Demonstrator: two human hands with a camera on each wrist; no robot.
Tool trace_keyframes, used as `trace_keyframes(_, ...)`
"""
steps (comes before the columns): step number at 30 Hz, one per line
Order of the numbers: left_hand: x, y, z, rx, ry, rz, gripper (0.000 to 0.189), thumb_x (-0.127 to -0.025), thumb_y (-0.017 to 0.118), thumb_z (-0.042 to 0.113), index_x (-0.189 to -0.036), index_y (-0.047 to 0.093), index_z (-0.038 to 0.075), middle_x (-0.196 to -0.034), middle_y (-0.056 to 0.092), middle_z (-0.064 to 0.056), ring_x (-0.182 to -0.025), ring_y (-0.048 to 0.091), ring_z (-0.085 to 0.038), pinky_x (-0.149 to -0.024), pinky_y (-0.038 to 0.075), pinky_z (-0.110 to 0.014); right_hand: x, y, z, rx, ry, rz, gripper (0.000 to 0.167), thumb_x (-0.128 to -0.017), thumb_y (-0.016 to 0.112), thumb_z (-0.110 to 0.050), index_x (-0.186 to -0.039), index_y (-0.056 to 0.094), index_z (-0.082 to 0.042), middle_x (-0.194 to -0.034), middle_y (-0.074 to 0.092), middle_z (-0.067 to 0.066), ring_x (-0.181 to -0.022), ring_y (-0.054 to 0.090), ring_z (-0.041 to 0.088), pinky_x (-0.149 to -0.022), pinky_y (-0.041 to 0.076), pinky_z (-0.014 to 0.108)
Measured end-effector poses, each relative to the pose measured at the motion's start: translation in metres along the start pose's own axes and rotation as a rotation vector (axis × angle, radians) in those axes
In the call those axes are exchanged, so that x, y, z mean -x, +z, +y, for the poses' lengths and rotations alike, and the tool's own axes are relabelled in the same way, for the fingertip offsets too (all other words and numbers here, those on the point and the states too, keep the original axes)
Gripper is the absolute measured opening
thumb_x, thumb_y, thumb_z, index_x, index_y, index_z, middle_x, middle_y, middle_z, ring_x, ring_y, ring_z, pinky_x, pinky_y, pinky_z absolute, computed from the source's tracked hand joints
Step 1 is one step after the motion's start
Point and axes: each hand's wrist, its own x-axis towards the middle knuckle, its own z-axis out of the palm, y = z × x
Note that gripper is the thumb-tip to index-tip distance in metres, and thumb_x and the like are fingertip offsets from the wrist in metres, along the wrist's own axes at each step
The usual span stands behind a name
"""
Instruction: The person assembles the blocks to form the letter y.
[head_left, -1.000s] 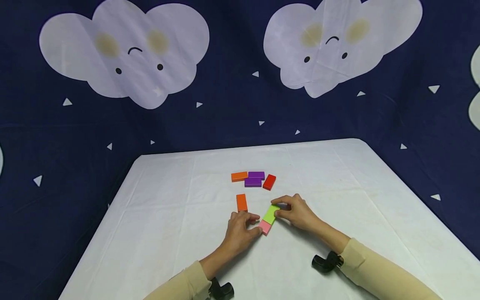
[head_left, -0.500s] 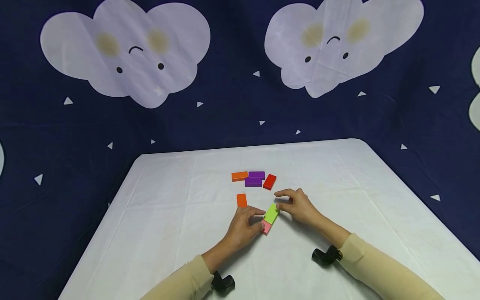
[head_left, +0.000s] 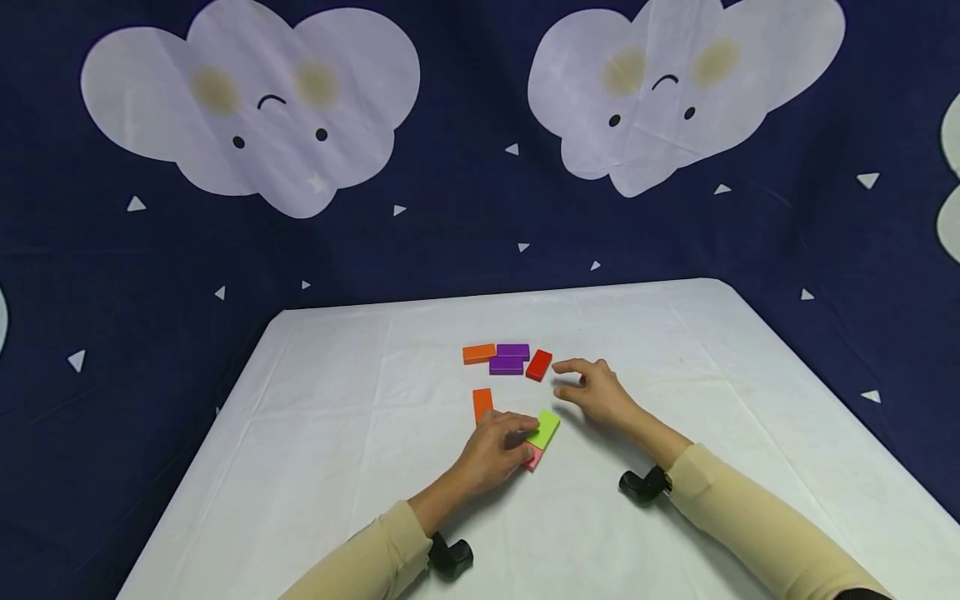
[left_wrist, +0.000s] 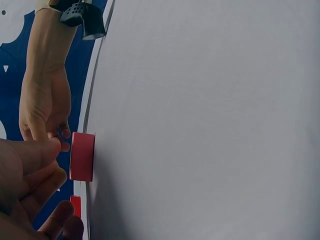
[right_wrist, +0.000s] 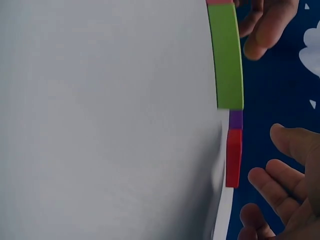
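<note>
A lime-green block (head_left: 545,428) and a pink block (head_left: 533,459) lie end to end on the white table, forming a slanted bar. My left hand (head_left: 489,454) hovers at its left side, thumb tip over the pink block and index finger by the green one. In the left wrist view, its loosely bent fingers are beside the pink block (left_wrist: 82,156). My right hand (head_left: 602,398) is beyond the green block, thumb and index finger spread, nothing between them. Its fingertips are just right of a red block (head_left: 538,365). The right wrist view shows the fingers apart beside the red block (right_wrist: 233,159).
Behind the hands, an orange block (head_left: 478,354) lies against two purple blocks (head_left: 506,365), left of the red one. Another orange block (head_left: 482,403) lies just beyond my left hand, partly hidden by it. A dark blue cloth (head_left: 480,242) with clouds hangs behind the table (head_left: 337,450).
My right hand has let go of the green block and moved away toward the red block. My left hand has shifted slightly right, over the bar. The blocks stay almost in place.
</note>
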Motion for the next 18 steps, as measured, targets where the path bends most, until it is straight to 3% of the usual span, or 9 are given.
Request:
trace_keyframes(12, -0.003, 0.0, -0.005, -0.062, 0.045, -0.001, 0.034, -0.082, 0.07, 0.011, -0.116, 0.068, 0.014, -0.121, 0.066, 0.002, -0.105, 0.047, -0.017, -0.088, 0.037, -0.03, -0.023, -0.004, 0.001, 0.018, 0.032, 0.002, 0.046, -0.082, 0.069, -0.032, -0.125, 0.06, -0.018, -0.11, 0.055, 0.019, -0.098, 0.045, 0.03, -0.072, 0.034, 0.031)
trace_keyframes(18, -0.003, 0.001, -0.006, -0.06, 0.089, 0.017, 0.035, -0.082, 0.069, 0.01, -0.116, 0.068, 0.015, -0.124, 0.065, 0.003, -0.104, 0.045, -0.016, -0.087, 0.036, -0.028, -0.038, -0.003, 0.003, 0.036, -0.01, 0.017, 0.046, -0.081, 0.07, -0.03, -0.124, 0.061, -0.018, -0.111, 0.059, 0.018, -0.099, 0.047, 0.031, -0.074, 0.036, 0.033)
